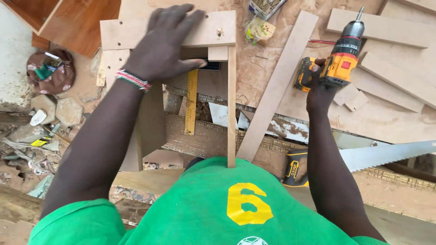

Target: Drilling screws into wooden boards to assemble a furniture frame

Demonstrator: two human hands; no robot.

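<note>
My left hand [164, 43] lies flat, fingers spread, on the top board of a small wooden frame [215, 31] that stands against my body. A beaded band sits on that wrist. A thin side slat [231, 104] of the frame runs down toward my green shirt. My right hand [319, 90] grips the handle of a yellow and black cordless drill [343, 56], its bit pointing away from me above the workbench. A yellow square ruler [191, 102] hangs inside the frame below the left hand.
A hand saw [386, 154] with a yellow and black handle lies at the right. A long loose slat [277, 86] leans diagonally across the bench. Offcut boards [386, 29] lie at the upper right, a box of screws [264, 7] at top. Rubble and stones [54, 113] cover the ground left.
</note>
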